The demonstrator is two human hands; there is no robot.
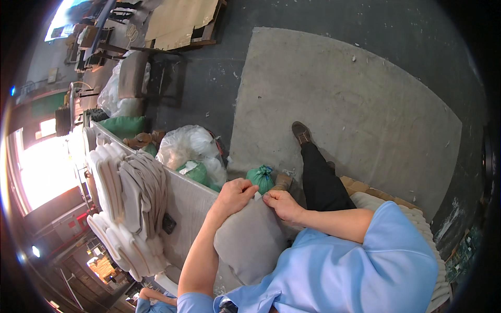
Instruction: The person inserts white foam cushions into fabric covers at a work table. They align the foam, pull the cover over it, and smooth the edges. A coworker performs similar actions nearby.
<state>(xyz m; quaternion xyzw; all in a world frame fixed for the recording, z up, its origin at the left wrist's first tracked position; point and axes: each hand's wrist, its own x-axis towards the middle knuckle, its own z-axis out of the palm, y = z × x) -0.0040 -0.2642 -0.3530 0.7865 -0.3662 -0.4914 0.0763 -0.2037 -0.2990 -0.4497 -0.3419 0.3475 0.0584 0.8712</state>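
Head view, looking down: the left hand (236, 197) is closed on the upper edge of a plump grey cushion (249, 241), fingers curled over the fabric, while the right hand (283, 205) pinches the same edge just beside it, thumb and fingertips drawn together. The cushion sits between the two forearms, close against the person's blue shirt (334, 266), with a long grey table (190, 206) to its left. On that table lie stacked white pads (107, 175) and a draped pile of grey covers (138, 190), with a small black object (168, 223) beside them. Beyond the hands, a tied green bag (260, 179) rests near a clear plastic bag (182, 145), and a dark shoe (301, 132) stands on a pale floor sheet (339, 94)
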